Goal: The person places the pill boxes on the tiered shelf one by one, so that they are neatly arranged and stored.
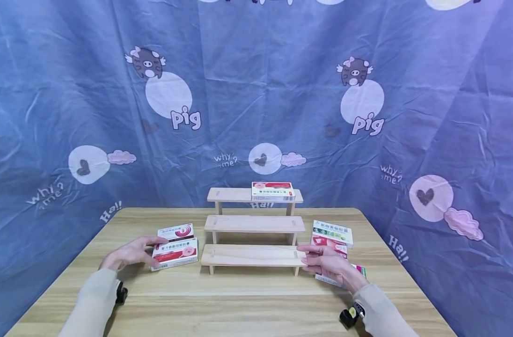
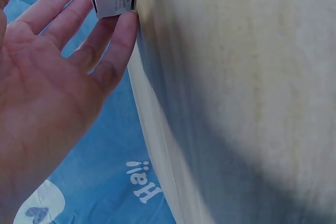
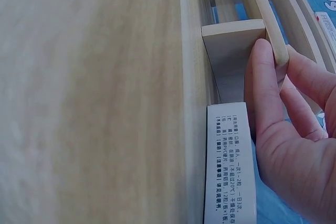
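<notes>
Wood forms the table point(image 1: 239, 309) and tiered stand point(image 1: 254, 223). At the stand's right, the right hand point(image 1: 331, 267) pinches the lowest step point(image 1: 254, 255), likely for steadying; left of it, the left hand point(image 1: 130, 252) seemingly grips a white-and-red box point(image 1: 179, 251).

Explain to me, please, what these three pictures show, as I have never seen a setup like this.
There is no machine here: a person works with a bare left hand and right hand. The wide picture is taken from the person's head, the two close ones from the left and right wrists. On the table stands a three-step wooden stand with a small box on its top step. More boxes lie to its right, some partly hidden. The left hand holds one end of a red-and-white box; a second box shows just beyond it. The right hand holds the end of the stand's lowest step. Behind hangs a blue cloth.
</notes>
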`<state>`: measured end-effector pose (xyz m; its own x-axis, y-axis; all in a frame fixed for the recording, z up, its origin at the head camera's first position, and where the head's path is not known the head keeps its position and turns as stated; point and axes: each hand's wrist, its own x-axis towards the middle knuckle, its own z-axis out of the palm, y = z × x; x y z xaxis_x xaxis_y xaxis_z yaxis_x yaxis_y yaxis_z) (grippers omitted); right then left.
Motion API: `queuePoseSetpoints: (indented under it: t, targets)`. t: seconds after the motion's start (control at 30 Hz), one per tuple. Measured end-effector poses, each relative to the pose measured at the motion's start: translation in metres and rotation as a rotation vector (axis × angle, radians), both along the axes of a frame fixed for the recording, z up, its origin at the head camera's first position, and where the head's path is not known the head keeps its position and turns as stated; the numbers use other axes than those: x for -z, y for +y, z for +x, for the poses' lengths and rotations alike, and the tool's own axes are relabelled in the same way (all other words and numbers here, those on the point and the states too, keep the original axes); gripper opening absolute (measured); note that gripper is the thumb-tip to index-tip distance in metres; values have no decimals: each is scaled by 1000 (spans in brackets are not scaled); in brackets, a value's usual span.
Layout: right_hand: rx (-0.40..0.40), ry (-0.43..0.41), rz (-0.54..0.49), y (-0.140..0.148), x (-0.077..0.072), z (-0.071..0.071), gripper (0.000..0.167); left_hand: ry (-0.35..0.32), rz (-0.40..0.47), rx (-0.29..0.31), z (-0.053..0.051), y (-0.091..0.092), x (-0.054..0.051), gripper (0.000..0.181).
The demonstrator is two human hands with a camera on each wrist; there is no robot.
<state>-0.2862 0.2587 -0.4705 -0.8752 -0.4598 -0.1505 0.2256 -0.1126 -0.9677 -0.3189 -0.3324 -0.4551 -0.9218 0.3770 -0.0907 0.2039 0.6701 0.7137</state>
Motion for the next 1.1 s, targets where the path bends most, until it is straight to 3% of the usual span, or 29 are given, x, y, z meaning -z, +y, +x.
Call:
queuePoseSetpoints:
  t: [0.13, 0.37, 0.67, 0.93, 1.1]
  targets:
    - [-9, 7, -3, 1, 1, -1, 50, 7, -30, 19, 1, 2, -1, 83]
    - [-3, 16, 11, 1, 2, -2, 51, -9, -90, -31, 3, 7, -6, 86]
    - [-14, 11, 8, 1, 0, -2, 53, -26, 18, -64, 5, 3, -12, 88]
    - [-20, 9, 2, 1, -2, -1, 53, 98, 38, -9, 3, -3, -24, 83]
    - [-6, -3, 9, 1, -1, 0, 50, 163, 84, -37, 3, -5, -33, 79]
